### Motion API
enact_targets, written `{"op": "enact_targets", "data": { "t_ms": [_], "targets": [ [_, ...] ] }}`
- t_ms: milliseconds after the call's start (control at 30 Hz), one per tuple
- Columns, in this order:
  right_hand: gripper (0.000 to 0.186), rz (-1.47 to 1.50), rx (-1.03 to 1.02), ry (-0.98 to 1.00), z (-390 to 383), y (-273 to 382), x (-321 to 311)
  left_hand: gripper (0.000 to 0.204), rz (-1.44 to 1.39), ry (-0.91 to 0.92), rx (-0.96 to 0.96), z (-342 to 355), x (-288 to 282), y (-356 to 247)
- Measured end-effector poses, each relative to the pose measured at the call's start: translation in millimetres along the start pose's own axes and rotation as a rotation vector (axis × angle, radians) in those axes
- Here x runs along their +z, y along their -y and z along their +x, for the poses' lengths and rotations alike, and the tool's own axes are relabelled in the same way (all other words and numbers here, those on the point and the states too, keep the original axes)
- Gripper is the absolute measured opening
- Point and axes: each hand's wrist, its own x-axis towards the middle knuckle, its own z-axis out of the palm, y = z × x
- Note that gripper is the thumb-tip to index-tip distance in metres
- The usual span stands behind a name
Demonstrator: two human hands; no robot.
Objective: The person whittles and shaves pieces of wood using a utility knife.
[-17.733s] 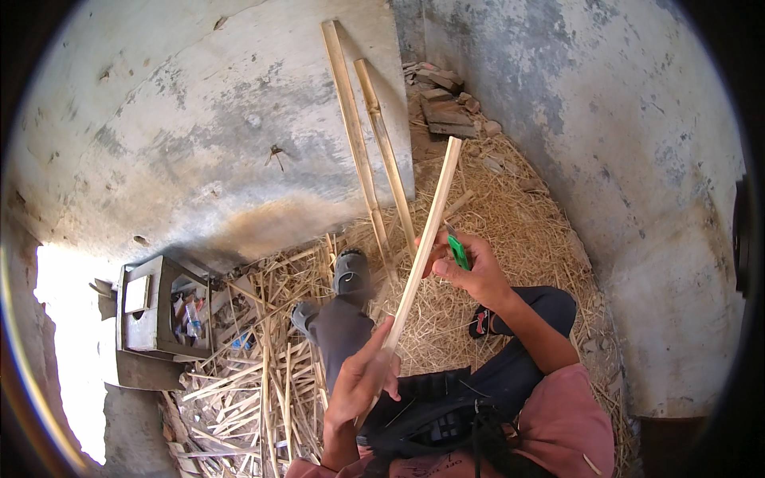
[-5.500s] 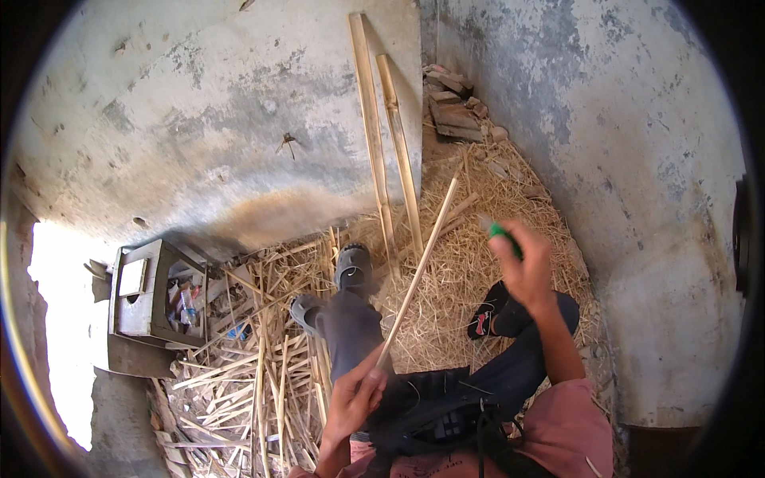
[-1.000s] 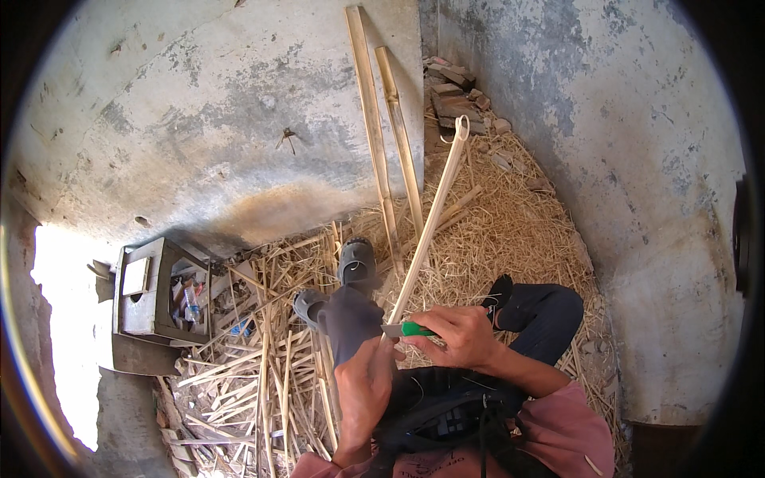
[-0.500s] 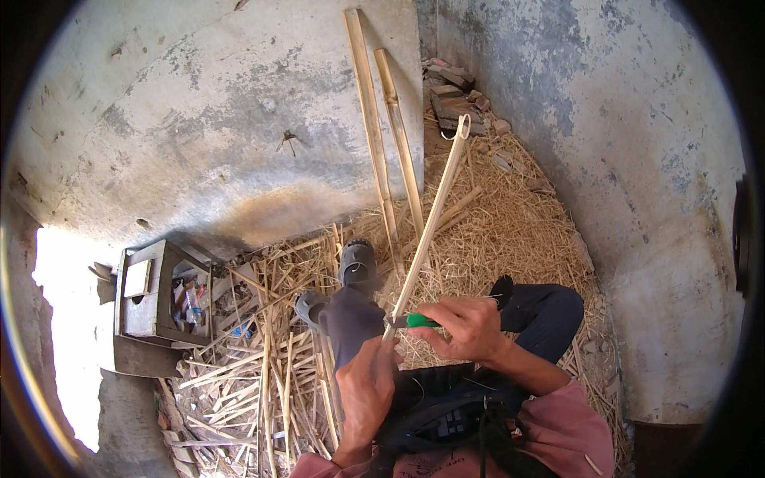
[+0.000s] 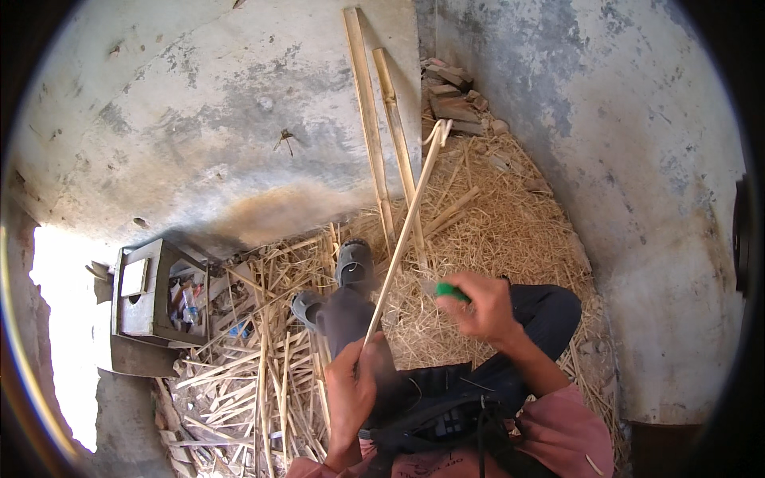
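A long, pale bamboo strip (image 5: 406,231) slants up and away from my lap, with a thin curled shaving at its far end. My left hand (image 5: 352,390) is closed round its near end, above my thigh. Off to the right of the strip, and apart from it, my right hand (image 5: 480,309) grips a knife by its green handle (image 5: 452,291). The knife's blade is smeared by motion and points left toward the strip.
Two split bamboo lengths (image 5: 369,127) lean against the wall ahead. Shavings (image 5: 486,223) cover the floor, and cut strips (image 5: 231,390) lie heaped at the left. A wooden box (image 5: 147,295) with litter inside stands at far left. Bricks (image 5: 454,103) fill the corner.
My right hand and the knife have moved up and to the right, off the strip. My left hand has shifted slightly left and down, and the strip's far end has swung left.
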Motion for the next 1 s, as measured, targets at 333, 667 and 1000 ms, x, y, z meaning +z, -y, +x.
{"op": "enact_targets", "data": {
  "t_ms": [333, 667, 1000],
  "targets": [
    [0.034, 0.006, -0.212, 0.105, -12.3, 21.6, 38.2, 0.018, 0.176, 0.081, 0.127, 5.5, 7.8, -13.6],
    [0.031, -0.132, -0.186, 0.049, -3.1, 26.7, 25.0, 0.018, 0.178, 0.008, 0.209, 1.6, 12.4, -25.4],
    [0.033, -0.196, -0.238, 0.037, 1.7, 13.0, 17.8, 0.017, 0.197, 0.056, 0.136, -3.4, 9.3, -24.5]
  ]
}}
